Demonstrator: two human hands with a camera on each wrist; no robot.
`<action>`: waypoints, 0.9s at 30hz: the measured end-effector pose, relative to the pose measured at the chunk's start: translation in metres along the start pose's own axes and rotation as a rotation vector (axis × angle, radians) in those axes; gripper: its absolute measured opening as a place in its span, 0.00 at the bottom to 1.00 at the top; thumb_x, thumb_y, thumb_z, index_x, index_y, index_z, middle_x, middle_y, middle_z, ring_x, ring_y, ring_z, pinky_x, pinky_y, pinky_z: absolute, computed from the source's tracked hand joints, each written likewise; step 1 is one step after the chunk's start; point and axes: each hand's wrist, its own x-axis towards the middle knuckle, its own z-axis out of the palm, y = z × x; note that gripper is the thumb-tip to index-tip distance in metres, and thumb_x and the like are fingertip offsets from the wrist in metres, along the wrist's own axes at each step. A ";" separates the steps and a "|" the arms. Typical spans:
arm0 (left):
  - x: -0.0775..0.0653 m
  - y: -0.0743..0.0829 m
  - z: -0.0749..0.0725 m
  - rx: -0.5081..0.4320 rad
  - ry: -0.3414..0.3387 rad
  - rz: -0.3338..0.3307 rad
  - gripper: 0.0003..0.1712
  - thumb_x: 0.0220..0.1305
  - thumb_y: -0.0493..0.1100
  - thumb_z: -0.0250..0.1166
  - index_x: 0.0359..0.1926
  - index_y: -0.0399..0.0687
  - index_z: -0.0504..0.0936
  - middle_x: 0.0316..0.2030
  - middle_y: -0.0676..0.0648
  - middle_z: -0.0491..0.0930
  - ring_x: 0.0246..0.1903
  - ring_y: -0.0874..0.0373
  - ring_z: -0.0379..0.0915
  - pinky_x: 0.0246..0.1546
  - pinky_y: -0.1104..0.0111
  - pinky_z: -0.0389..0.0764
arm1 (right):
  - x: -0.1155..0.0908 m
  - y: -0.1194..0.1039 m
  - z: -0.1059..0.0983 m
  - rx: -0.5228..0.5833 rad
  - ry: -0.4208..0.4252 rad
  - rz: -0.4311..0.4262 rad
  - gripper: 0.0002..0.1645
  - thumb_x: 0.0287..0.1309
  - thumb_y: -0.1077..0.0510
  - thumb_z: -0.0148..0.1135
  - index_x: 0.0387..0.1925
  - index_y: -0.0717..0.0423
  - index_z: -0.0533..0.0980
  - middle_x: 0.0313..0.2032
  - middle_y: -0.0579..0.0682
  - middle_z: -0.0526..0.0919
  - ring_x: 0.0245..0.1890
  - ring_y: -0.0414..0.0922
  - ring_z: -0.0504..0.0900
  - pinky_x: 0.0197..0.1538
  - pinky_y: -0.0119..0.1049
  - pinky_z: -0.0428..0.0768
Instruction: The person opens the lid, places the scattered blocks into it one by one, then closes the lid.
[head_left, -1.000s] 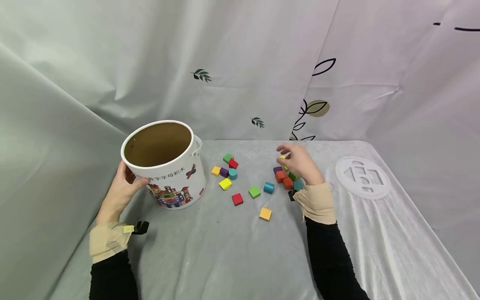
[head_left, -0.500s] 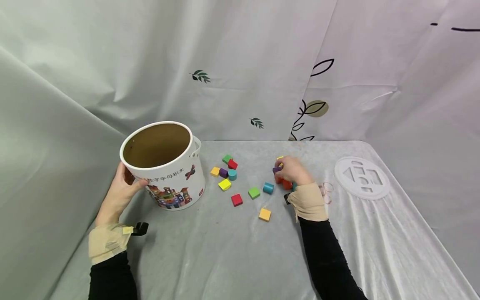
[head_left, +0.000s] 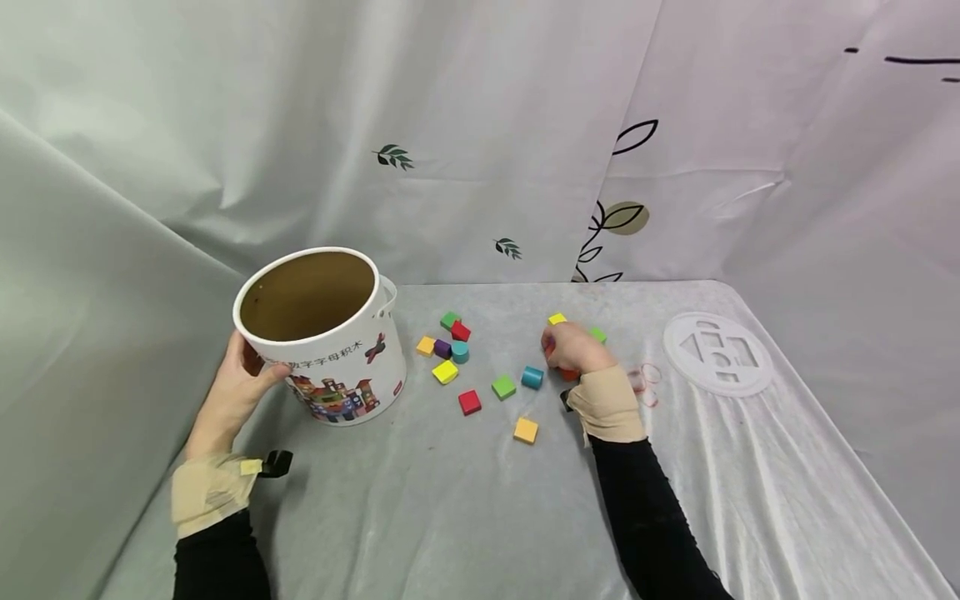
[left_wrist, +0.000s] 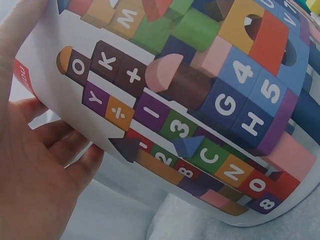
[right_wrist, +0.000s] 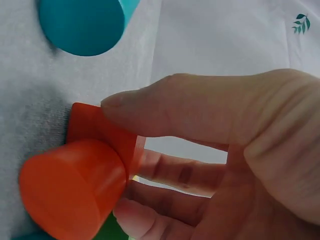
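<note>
In the head view my left hand (head_left: 231, 398) grips the side of a white bucket (head_left: 341, 358), thumb in front and fingers behind it. The bucket stands with its wide mouth up, tilted slightly. Its printed wall (left_wrist: 165, 110) fills most of the left wrist view. On the right my right hand (head_left: 579, 348) is down among a cluster of blocks. The right wrist view shows the thumb and fingers pinching an orange square-edged block (right_wrist: 87, 120). Against that block lies an orange cylinder (right_wrist: 65, 192); a green block (right_wrist: 114, 229) is partly hidden below the fingers.
Several loose blocks lie between bucket and right hand, among them a red block (head_left: 469, 402), a teal cylinder (head_left: 532, 377) and a yellow-orange block (head_left: 526, 430). A white round lid (head_left: 717, 354) with cut-out shapes lies at the right. Grey curtain (head_left: 480, 125) closes off the back.
My right hand has come down from above the cluster, moved slightly left and closed its fingers on the orange block. The left hand keeps its grip on the bucket; the head view has shifted a little.
</note>
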 end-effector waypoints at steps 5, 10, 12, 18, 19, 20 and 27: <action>-0.001 0.000 -0.001 0.032 0.006 -0.007 0.52 0.60 0.33 0.69 0.76 0.57 0.49 0.67 0.38 0.56 0.61 0.47 0.54 0.53 0.76 0.62 | -0.001 0.001 0.000 -0.004 0.021 0.001 0.11 0.55 0.66 0.64 0.41 0.60 0.79 0.40 0.56 0.78 0.37 0.51 0.73 0.41 0.42 0.74; -0.001 -0.001 -0.001 0.041 0.010 -0.018 0.52 0.60 0.34 0.70 0.76 0.58 0.49 0.66 0.39 0.56 0.61 0.50 0.55 0.52 0.77 0.63 | -0.004 -0.002 -0.004 0.029 0.026 0.000 0.13 0.57 0.63 0.67 0.45 0.61 0.78 0.41 0.57 0.78 0.38 0.51 0.74 0.41 0.42 0.75; -0.001 -0.001 -0.002 0.046 0.011 -0.015 0.52 0.60 0.34 0.70 0.76 0.57 0.49 0.66 0.39 0.56 0.60 0.50 0.55 0.52 0.77 0.63 | -0.006 -0.004 -0.007 0.047 0.028 -0.010 0.16 0.57 0.62 0.68 0.47 0.61 0.78 0.42 0.57 0.78 0.39 0.52 0.75 0.43 0.43 0.75; -0.002 -0.001 -0.003 0.068 0.016 -0.016 0.51 0.61 0.34 0.69 0.77 0.56 0.49 0.65 0.37 0.57 0.59 0.52 0.57 0.51 0.77 0.64 | -0.013 -0.012 -0.017 0.095 0.026 -0.057 0.23 0.59 0.59 0.67 0.55 0.61 0.76 0.49 0.60 0.77 0.47 0.54 0.75 0.51 0.48 0.74; -0.002 -0.001 -0.003 0.070 0.017 -0.018 0.50 0.61 0.34 0.69 0.77 0.56 0.49 0.65 0.37 0.57 0.59 0.52 0.57 0.50 0.77 0.64 | -0.015 -0.013 -0.019 0.102 0.028 -0.063 0.23 0.59 0.59 0.67 0.56 0.61 0.76 0.50 0.60 0.77 0.48 0.54 0.75 0.52 0.48 0.74; -0.002 -0.001 -0.003 0.069 0.016 -0.019 0.50 0.61 0.34 0.69 0.77 0.56 0.50 0.65 0.38 0.57 0.59 0.52 0.57 0.50 0.76 0.64 | -0.017 -0.014 -0.020 0.108 0.032 -0.065 0.23 0.59 0.59 0.66 0.56 0.61 0.75 0.50 0.59 0.77 0.48 0.54 0.74 0.52 0.49 0.74; -0.003 0.001 0.000 0.059 0.009 -0.024 0.50 0.61 0.34 0.68 0.76 0.58 0.50 0.66 0.39 0.57 0.59 0.52 0.57 0.51 0.76 0.65 | -0.029 -0.024 -0.029 0.107 0.109 -0.129 0.21 0.59 0.60 0.66 0.54 0.60 0.76 0.44 0.56 0.78 0.44 0.52 0.75 0.49 0.47 0.74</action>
